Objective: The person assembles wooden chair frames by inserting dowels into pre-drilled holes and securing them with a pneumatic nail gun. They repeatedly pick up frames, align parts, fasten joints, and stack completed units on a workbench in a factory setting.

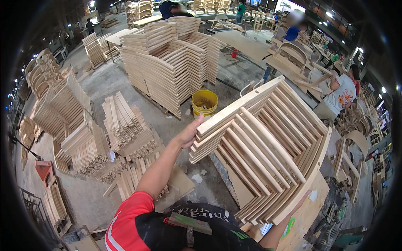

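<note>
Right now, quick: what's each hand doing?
Left hand: holding the left end of the stack of wooden frames.
Right hand: mostly hidden by the stack's lower right side; grip cannot be told.

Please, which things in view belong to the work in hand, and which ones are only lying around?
In the work:
- nested wooden frames, held up
- left hand, gripping their left end
- right hand, partly hidden at their near side

Apparently lying around:
- yellow bucket on the floor
- piled wooden strips
</note>
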Demonstrator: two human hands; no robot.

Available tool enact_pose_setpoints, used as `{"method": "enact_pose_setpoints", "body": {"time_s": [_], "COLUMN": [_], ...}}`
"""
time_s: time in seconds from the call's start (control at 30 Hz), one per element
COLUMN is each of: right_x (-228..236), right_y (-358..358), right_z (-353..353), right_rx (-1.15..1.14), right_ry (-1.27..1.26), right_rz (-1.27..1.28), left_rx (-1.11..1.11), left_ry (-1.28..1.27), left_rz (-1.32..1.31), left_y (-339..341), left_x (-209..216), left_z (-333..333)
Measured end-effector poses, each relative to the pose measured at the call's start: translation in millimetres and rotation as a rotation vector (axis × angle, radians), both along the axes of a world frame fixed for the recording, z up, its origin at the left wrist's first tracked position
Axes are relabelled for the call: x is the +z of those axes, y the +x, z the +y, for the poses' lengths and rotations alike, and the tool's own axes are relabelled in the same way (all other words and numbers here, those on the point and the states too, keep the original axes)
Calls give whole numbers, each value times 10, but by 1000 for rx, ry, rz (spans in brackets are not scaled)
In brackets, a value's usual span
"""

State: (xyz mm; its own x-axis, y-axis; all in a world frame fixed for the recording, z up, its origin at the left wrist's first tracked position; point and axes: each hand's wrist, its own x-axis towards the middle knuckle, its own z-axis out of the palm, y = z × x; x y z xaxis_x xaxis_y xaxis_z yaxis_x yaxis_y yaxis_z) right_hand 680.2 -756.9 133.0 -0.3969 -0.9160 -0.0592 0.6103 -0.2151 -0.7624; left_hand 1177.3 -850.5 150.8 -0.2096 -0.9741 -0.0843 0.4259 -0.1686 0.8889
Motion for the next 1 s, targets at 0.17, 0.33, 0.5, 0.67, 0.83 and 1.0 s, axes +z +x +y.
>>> {"method": "enact_pose_setpoints", "body": {"time_s": [0.17,0.33,0.5,0.67,0.83,1.0], "right_x": [-8,43,76,204,590,1566], "right_y": [-4,48,35,30,-150,360], "right_z": [57,65,96,200,-62,-544], "right_rx": [58,57,19,91,-106,350], "right_ry": [-60,-53,22,10,-15,-13], "right_rz": [21,-34,-21,81,915,1641], "left_rx": [5,-3,22,69,555,832], "left_ry": [51,-16,25,-47,-323,-356], "left_rz": [-28,6,-3,-487,-579,-579], "left_y": [-63,-54,10,220,-289,-515], "left_x": [52,-24,-142,-455,-629,-648], "left_z": [61,40,22,350,518,408]}}
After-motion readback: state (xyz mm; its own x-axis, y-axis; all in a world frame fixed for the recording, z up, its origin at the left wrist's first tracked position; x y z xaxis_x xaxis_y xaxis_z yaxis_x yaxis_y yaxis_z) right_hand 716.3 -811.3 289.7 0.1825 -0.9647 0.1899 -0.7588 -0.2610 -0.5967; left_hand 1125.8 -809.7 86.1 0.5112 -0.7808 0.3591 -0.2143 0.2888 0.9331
